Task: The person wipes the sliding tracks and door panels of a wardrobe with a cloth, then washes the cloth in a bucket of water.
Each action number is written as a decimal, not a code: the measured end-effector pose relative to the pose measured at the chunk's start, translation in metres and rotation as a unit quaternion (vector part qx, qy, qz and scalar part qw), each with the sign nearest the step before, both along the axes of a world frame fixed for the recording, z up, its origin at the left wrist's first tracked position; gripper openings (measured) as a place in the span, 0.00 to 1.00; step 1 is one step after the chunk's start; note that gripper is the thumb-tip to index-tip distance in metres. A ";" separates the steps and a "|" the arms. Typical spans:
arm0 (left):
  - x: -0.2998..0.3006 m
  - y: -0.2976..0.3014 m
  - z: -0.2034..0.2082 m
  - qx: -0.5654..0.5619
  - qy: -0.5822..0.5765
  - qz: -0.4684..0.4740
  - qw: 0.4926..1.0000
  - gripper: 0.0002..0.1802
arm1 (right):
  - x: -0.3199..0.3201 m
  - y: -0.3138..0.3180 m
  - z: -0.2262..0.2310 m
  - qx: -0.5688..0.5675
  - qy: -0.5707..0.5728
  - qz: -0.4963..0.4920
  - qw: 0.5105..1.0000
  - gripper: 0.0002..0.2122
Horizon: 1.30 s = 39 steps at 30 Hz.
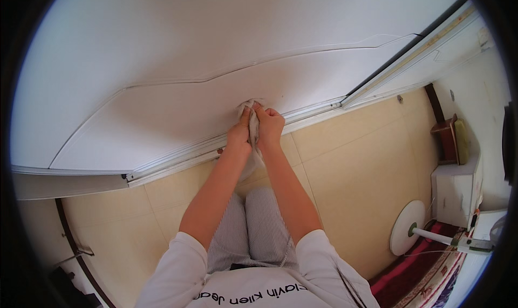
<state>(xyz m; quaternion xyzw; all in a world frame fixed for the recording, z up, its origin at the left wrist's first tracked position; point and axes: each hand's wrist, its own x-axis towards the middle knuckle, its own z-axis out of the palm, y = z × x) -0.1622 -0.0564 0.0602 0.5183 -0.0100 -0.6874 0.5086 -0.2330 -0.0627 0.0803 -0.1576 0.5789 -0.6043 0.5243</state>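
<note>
Both my arms reach forward to a large white panel door [178, 111] with a thin curved line across it. Between my hands is a pale, crumpled cloth [254, 125], its top against or very near the lower part of the door and its loose end hanging between my wrists. My left hand [239, 131] is closed on the cloth, thumb pointing up. Beside it my right hand [270, 125] grips the same cloth with curled fingers. The lower end of the cloth is partly hidden by my forearms.
A white track [313, 114] runs along the door's bottom edge above beige floor tiles [350, 151]. To the right stand a round white base with a pole [408, 228], a red patterned fabric [415, 273], a white cabinet [453, 194] and a brown box [445, 141].
</note>
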 end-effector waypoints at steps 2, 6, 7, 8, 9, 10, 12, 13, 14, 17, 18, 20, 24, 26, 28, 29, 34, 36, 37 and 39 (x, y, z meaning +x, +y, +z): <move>-0.013 -0.002 0.040 -0.016 0.017 -0.007 1.000 0.24 | -0.012 0.001 0.020 0.002 0.039 0.003 0.999 0.18; -0.024 -0.009 0.098 -0.078 0.076 -0.034 0.993 0.24 | -0.022 -0.007 0.089 -0.087 -0.007 0.000 0.996 0.20; -0.022 -0.010 0.091 -0.078 0.075 -0.034 0.994 0.24 | -0.020 -0.009 0.090 -0.093 -0.028 -0.017 0.995 0.21; -0.019 -0.012 0.076 -0.092 0.058 -0.047 0.993 0.27 | -0.018 -0.010 0.082 -0.093 -0.030 -0.018 0.995 0.21; -0.015 -0.013 0.062 -0.108 0.042 -0.060 0.991 0.29 | -0.014 -0.010 0.067 -0.083 -0.016 -0.015 0.996 0.21; -0.011 -0.013 0.044 -0.108 0.039 -0.061 0.992 0.29 | -0.011 -0.008 0.051 -0.072 -0.003 -0.011 0.997 0.21; -0.012 -0.008 0.024 -0.013 0.044 -0.031 0.998 0.23 | -0.012 -0.002 0.027 -0.040 -0.008 0.006 0.999 0.20; -0.014 -0.005 0.023 -0.013 0.044 -0.032 0.998 0.23 | -0.014 -0.001 0.021 -0.012 -0.012 0.023 1.000 0.20; -0.016 -0.002 0.023 -0.005 0.057 -0.028 0.998 0.23 | -0.017 0.000 0.015 -0.011 -0.012 0.022 1.000 0.20; -0.013 -0.006 0.073 -0.032 0.060 -0.033 0.997 0.24 | -0.017 0.000 0.068 -0.049 0.060 0.025 0.997 0.20; -0.010 -0.008 0.087 -0.068 0.049 -0.041 0.996 0.25 | -0.015 -0.003 0.093 -0.088 0.038 0.032 0.995 0.19; -0.010 -0.009 0.088 -0.102 0.046 -0.053 0.992 0.27 | -0.014 -0.004 0.100 -0.123 0.020 0.038 0.991 0.19; 0.004 -0.010 0.031 -0.107 0.025 -0.052 0.993 0.30 | 0.000 -0.004 0.046 -0.070 0.014 0.021 0.997 0.20; 0.007 -0.005 -0.020 -0.020 0.036 -0.043 0.998 0.28 | 0.005 0.000 -0.005 -0.032 0.032 0.019 0.999 0.20; 0.006 0.004 -0.044 0.072 0.045 -0.039 0.996 0.26 | 0.005 0.006 -0.044 0.054 0.048 0.024 0.997 0.20; 0.006 0.008 -0.052 0.057 0.065 -0.023 0.996 0.25 | 0.006 0.010 -0.053 0.059 0.046 0.019 0.997 0.20; 0.027 0.000 -0.030 -0.072 0.120 -0.015 0.990 0.25 | 0.020 0.010 0.026 -0.044 0.044 0.023 0.998 0.20; 0.023 0.000 0.008 -0.130 0.094 0.002 0.987 0.25 | 0.015 0.005 0.038 -0.049 0.014 0.025 0.998 0.20; 0.026 -0.001 -0.001 -0.129 0.090 -0.001 0.988 0.25 | 0.015 0.003 0.038 -0.061 -0.015 0.036 0.997 0.20; 0.029 -0.003 -0.034 -0.099 0.067 -0.026 0.993 0.27 | 0.015 0.002 0.005 -0.039 -0.010 0.025 0.999 0.20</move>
